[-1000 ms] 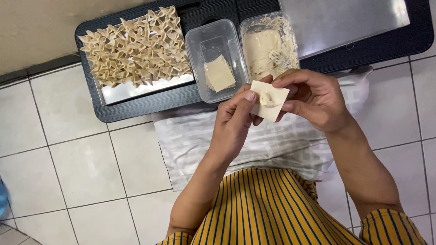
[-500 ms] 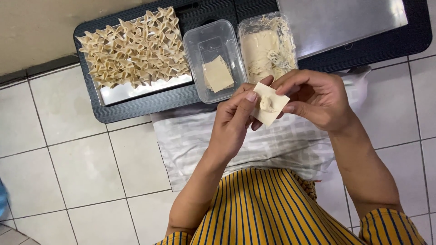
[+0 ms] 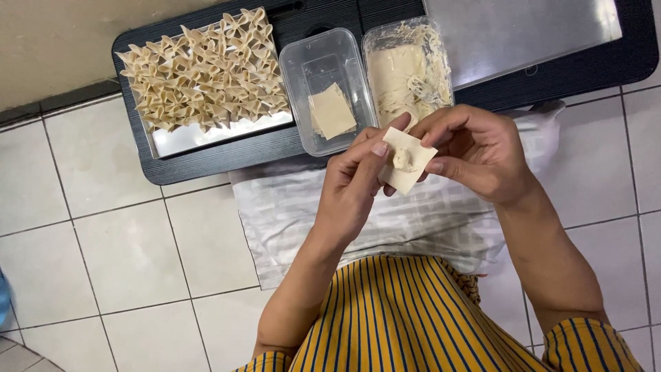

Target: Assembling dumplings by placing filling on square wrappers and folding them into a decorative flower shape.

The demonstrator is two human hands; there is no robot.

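Both my hands hold one square dough wrapper [image 3: 407,160] with a small lump of pale filling at its middle. My left hand [image 3: 357,180] pinches its left edge with thumb and fingers. My right hand [image 3: 475,151] grips its right side from behind. Just beyond the hands stand two clear plastic tubs: the left tub [image 3: 329,88] holds a few flat wrappers, the right tub [image 3: 407,69] holds pale filling paste. Several folded dumplings [image 3: 206,69] lie packed on a metal tray [image 3: 220,134] at the far left.
The tubs and trays rest on a low black board [image 3: 206,162] on a white tiled floor [image 3: 103,255]. A second bare metal tray [image 3: 523,31] lies at the far right. A white striped cloth [image 3: 289,220] covers my lap above a yellow striped garment [image 3: 406,317].
The wrapper has been turned and tilted between my fingers, and my left thumb has shifted along its edge. The hands stay in the same place.
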